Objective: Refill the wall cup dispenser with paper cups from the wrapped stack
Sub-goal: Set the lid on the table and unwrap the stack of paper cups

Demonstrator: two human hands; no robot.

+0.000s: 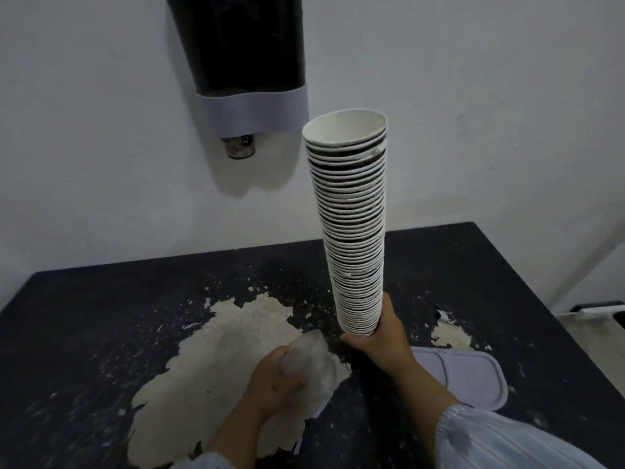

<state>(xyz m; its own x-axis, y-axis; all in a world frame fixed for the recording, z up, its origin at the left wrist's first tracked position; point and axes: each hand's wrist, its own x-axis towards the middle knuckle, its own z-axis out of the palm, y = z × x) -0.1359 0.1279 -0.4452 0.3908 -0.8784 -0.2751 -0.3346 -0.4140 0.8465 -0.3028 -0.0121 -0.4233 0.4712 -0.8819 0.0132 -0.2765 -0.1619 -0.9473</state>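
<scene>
Break room: wall cup dispenser (243, 62) over worn table (101, 316).

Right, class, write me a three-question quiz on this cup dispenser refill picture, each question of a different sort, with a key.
1. True or false: the cup stack stands mouth up.
2. Which hand grips the crumpled plastic wrap?
A. left hand
B. right hand
3. Fill in: the lavender lid lies on the ____.

Key: 1 true; 2 A; 3 table.
</scene>
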